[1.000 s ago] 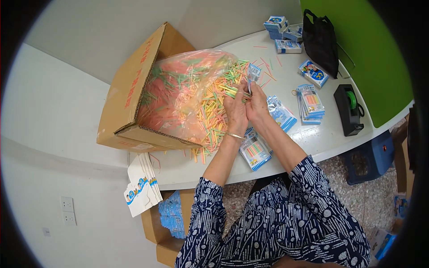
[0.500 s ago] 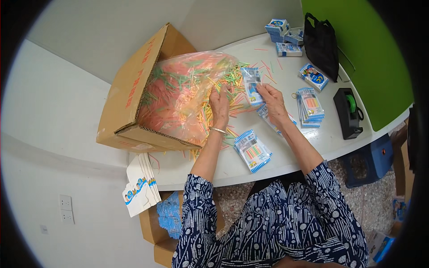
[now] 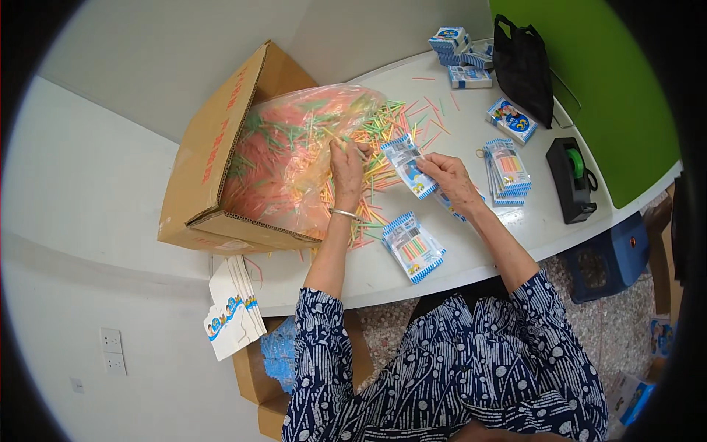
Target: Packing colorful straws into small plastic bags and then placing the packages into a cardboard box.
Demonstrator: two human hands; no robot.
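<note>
My right hand [image 3: 451, 184] pinches a blue-and-white plastic packet [image 3: 407, 166] by its right edge, holding it tilted above the table. To its left, my left hand [image 3: 347, 173], with a bangle at the wrist, is closed at the edge of a loose heap of thin coloured sticks [image 3: 379, 173]. A few sticks show at its fingertips; how many it grips is hidden. Another packet lies partly under my right hand. A small stack of filled packets [image 3: 414, 249] rests near the table's front edge, and a second packet stack [image 3: 508, 173] is to the right.
A cardboard box [image 3: 213, 147] lies tipped on the left, its plastic bag [image 3: 287, 162] spilling sticks. Small boxes [image 3: 449, 44], a black bag [image 3: 524, 70] and a tape dispenser [image 3: 571, 180] stand right. Flat cartons [image 3: 234, 317] hang off the front-left edge, above an open box with blue packets [image 3: 278, 353].
My right hand has brought the packet a little left and down, tilting it the other way. My left hand has shifted left over the sticks, its fingers drawn closer together.
</note>
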